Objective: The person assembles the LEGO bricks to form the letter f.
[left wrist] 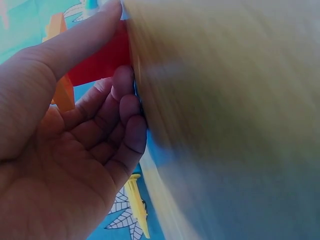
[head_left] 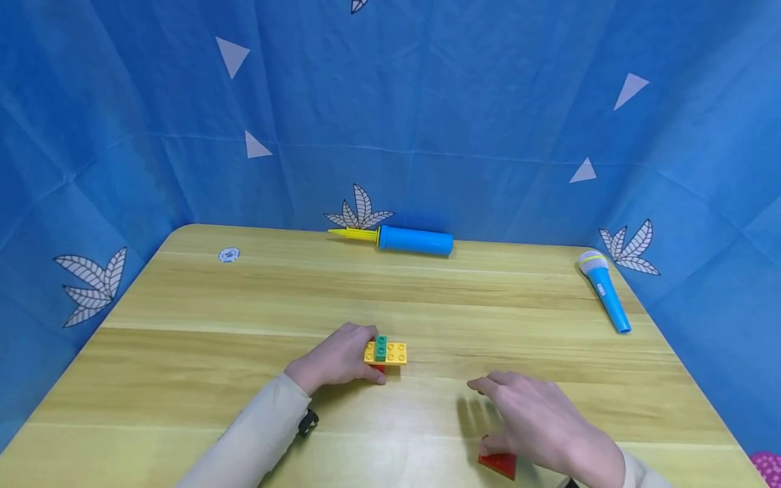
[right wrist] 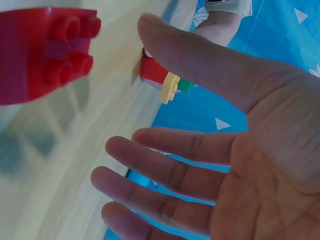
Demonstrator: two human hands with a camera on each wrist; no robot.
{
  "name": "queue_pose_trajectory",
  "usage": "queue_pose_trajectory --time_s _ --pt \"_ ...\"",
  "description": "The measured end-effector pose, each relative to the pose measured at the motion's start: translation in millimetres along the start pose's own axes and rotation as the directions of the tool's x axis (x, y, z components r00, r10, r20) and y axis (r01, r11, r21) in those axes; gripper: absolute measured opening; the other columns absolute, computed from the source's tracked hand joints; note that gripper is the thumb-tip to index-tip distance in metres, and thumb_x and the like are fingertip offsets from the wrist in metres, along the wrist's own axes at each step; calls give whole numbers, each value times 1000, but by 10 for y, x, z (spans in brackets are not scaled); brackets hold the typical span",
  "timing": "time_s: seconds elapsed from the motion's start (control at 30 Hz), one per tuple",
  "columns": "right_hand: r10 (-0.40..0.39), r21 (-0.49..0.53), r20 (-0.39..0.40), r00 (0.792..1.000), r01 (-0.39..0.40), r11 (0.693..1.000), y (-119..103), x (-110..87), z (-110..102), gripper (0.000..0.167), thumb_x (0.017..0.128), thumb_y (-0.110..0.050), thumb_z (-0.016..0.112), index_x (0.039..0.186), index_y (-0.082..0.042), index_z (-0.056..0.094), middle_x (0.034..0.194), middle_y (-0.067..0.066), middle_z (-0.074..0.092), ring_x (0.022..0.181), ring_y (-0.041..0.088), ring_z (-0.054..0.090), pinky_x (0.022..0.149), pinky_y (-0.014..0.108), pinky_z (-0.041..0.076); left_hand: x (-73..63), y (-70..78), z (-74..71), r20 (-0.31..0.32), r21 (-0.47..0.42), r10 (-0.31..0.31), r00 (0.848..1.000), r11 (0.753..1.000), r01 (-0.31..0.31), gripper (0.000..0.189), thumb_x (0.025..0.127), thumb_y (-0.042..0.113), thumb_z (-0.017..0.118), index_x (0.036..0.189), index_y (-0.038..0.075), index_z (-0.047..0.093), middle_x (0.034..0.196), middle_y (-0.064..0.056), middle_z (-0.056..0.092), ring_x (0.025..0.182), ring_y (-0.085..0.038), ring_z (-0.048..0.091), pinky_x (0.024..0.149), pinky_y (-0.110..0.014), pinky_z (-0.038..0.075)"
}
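Observation:
My left hand [head_left: 369,358] grips a small brick stack [head_left: 386,352] at the middle of the wooden table [head_left: 183,379]: a yellow brick with a green brick on top and a red brick under it. In the left wrist view the thumb and curled fingers [left wrist: 125,107] pinch the red brick [left wrist: 102,62]. My right hand [head_left: 482,413] hovers low over the table to the right, fingers straight and spread, holding nothing. A loose red brick [head_left: 499,464] lies just beside its thumb; the right wrist view shows this studded red brick [right wrist: 45,50] and the stack [right wrist: 167,82] beyond it.
A blue balloon pump [head_left: 405,240] with a yellow nozzle lies along the far edge. At the right edge lies a blue toy microphone [head_left: 604,290]. A small round white token [head_left: 228,255] sits far left. Blue patterned cloth surrounds the table.

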State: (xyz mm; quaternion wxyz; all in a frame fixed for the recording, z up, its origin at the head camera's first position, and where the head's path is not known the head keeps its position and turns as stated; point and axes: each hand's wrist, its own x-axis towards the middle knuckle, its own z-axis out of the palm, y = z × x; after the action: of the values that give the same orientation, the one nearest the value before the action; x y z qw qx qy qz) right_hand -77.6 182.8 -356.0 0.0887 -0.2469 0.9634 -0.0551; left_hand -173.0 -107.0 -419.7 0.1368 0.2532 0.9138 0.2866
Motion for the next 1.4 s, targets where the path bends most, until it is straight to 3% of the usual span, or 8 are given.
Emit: queue_pose_trajectory --time_s 0.17,0.43,0.67,0.97,1.13,1.4 --pt "72 17 59 996 -73 997 16 -88 77 79 61 -46 91 125 -10 64 108 -4 65 89 17 63 61 37 49 5 1 12 1 -10 -5 1000 1000 5 51 71 31 91 103 5 61 85 5 58 78 -15 51 72 -31 46" --pt "140 87 107 984 -150 985 58 -178 227 75 60 -41 93 122 -11 63 106 -5 62 81 12 55 69 39 50 3 -2 9 -4 6 -7 1000 1000 7 51 70 31 91 102 6 61 86 4 59 79 -16 52 73 -32 47" --pt "182 254 188 965 -227 940 92 -171 284 67 60 -33 95 115 -10 64 97 -2 60 75 16 52 65 34 50 7 8 -2 -3 6 -14 1000 1000 14 54 70 31 91 105 3 61 87 3 59 80 -17 52 75 -34 47" --pt "211 320 248 946 -285 903 87 -205 363 58 62 -26 94 108 -9 64 85 -2 55 74 17 51 61 30 48 4 6 3 1 5 -25 1000 1000 25 55 71 30 91 107 3 60 86 3 57 80 -18 50 72 -34 45" --pt "202 352 244 949 -280 893 107 -218 388 47 64 -18 92 101 -9 64 81 -3 53 72 17 51 59 28 46 5 1 5 2 5 -28 1000 1000 28 55 71 30 91 107 3 60 86 3 57 81 -18 49 73 -34 44" --pt "152 349 194 969 -212 913 149 -222 411 36 68 -9 89 94 -10 64 77 -5 53 70 15 51 60 27 47 5 4 -5 3 1 -31 1000 1000 31 52 71 30 91 104 4 60 86 3 57 80 -18 49 72 -35 44"
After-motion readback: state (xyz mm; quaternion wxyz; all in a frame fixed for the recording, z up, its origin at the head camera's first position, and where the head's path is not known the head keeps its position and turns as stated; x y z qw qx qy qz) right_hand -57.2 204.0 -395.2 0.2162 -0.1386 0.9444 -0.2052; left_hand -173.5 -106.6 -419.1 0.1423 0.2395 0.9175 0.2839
